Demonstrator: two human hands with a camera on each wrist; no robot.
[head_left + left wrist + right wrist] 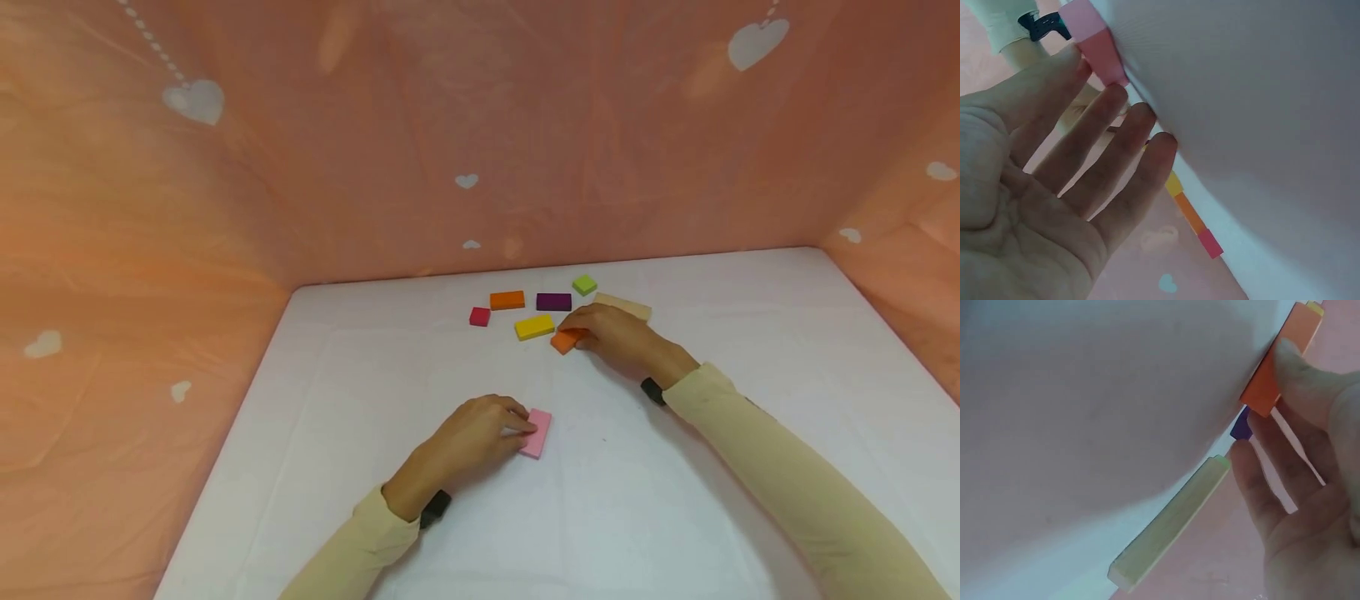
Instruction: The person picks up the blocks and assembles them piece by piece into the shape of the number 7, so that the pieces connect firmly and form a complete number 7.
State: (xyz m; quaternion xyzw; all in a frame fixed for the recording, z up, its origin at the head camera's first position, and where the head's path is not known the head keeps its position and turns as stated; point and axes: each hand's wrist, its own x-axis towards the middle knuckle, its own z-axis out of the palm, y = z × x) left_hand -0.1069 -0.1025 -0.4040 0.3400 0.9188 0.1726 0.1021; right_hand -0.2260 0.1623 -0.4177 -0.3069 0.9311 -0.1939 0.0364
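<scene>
- We see the person's left hand (483, 425) reaching in from the lower left, its fingers extended and loosely spread, with thumb and fingertips touching a pink rectangular block (542, 427).
- The pink block lies on the white cloth-like surface (360, 375), nearer to us than all the other blocks and well apart from the back group.
- We see the right hand (618, 333) pinching an orange rectangular block (564, 341) between thumb and fingers; we cannot tell whether this block is slightly raised.
- Just beside the pinched block, on its left, we find a yellow rectangular block (535, 327).
- Behind the yellow block lie a dark purple rectangular block (553, 302) and, to its left, a second orange rectangular block (507, 301).
- At the left end of the group sits a small red block (479, 317), and at the back a small lime-green block (584, 285).
- A long pale wooden block (626, 307) lies just behind the right hand, which partly hides it in the head view.
- We see beige sleeves (787, 467) on both arms, and peach fabric (525, 125) with white hearts around the surface.
</scene>
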